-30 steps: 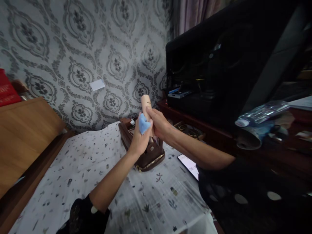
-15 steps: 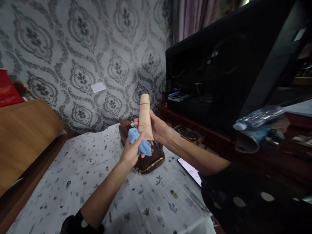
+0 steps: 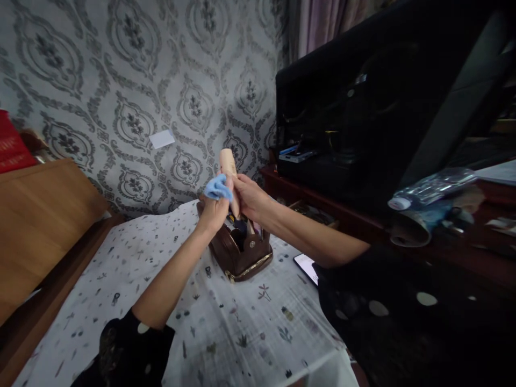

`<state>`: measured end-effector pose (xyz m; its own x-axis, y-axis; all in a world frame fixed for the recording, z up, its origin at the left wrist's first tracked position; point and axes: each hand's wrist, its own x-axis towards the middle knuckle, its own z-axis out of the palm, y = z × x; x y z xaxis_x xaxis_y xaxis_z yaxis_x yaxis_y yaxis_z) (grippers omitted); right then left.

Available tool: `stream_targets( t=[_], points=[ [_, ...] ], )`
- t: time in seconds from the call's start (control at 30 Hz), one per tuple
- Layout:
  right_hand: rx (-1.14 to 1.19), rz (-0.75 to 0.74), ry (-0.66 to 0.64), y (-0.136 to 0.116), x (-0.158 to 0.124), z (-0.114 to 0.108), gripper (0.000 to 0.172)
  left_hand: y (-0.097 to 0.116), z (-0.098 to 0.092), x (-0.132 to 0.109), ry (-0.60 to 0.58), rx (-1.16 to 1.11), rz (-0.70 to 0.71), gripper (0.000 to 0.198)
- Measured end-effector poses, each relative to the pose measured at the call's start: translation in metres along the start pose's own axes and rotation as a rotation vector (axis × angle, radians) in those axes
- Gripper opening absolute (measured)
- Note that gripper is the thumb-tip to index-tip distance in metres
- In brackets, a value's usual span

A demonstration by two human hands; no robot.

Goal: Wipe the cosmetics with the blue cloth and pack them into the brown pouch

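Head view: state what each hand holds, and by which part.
The right hand grips the beige tube around its lower half. The left hand holds a bunched blue cloth in its fingers, against the tube's side.

Beige tube, light-blue cloth, brown bag — white bedsheet with small dark prints, grey damask wallpaper.

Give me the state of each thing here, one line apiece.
Beige plastic tube: roughly upright, gripped by right hand.
Blue cloth: bunched in left hand, against the tube.
Brown leather pouch: open, resting on patterned sheet.
Black smartphone: flat, screen lit.
Clear plastic bottle: lying sideways, capped.
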<state>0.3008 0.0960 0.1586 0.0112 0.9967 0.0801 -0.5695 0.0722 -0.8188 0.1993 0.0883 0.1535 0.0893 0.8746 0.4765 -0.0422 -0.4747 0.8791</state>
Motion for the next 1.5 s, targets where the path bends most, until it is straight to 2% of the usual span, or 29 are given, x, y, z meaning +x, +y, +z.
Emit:
stream_targets(
  t=[0.07,0.13,0.23,0.37,0.53,0.67,0.9,1.07,1.2,1.33,1.5],
  points=[
    [-0.067,0.010,0.030,-0.004,0.007,0.000,0.016,-0.003,-0.010,-0.006,-0.078,0.050,0.083,0.016],
    [-0.201,0.024,0.045,-0.006,0.012,-0.003,0.014,-0.008,-0.026,-0.010,-0.105,0.033,0.076,0.017],
    [-0.508,0.039,0.060,-0.002,0.016,-0.011,0.013,-0.017,-0.055,-0.011,0.036,-0.080,0.021,0.026],
    [-0.973,-0.018,0.099,0.010,0.019,-0.018,0.035,-0.029,-0.084,-0.011,0.209,-0.149,-0.072,0.031],
    [-1.390,-0.061,0.044,0.015,0.026,-0.017,0.057,-0.046,-0.098,-0.024,0.265,-0.167,-0.220,0.032],
    [-1.641,-0.124,-0.087,0.017,0.032,-0.011,0.051,-0.061,-0.101,-0.036,0.318,-0.196,-0.286,0.034],
    [-1.733,-0.077,-0.157,0.026,0.041,0.006,0.043,-0.078,-0.104,-0.056,0.287,-0.254,-0.369,0.033],
    [-1.763,-0.092,-0.203,0.028,0.043,0.005,0.022,-0.085,-0.109,-0.068,0.309,-0.241,-0.379,0.036],
    [-1.803,-0.107,-0.209,0.031,0.043,0.005,0.027,-0.089,-0.111,-0.076,0.332,-0.247,-0.423,0.039],
    [-1.848,-0.100,-0.177,0.035,0.046,0.014,0.031,-0.091,-0.108,-0.084,0.301,-0.258,-0.461,0.039],
    [-1.859,-0.107,-0.233,0.022,0.048,0.015,0.034,-0.093,-0.104,-0.091,0.279,-0.285,-0.504,0.039]
  ],
)
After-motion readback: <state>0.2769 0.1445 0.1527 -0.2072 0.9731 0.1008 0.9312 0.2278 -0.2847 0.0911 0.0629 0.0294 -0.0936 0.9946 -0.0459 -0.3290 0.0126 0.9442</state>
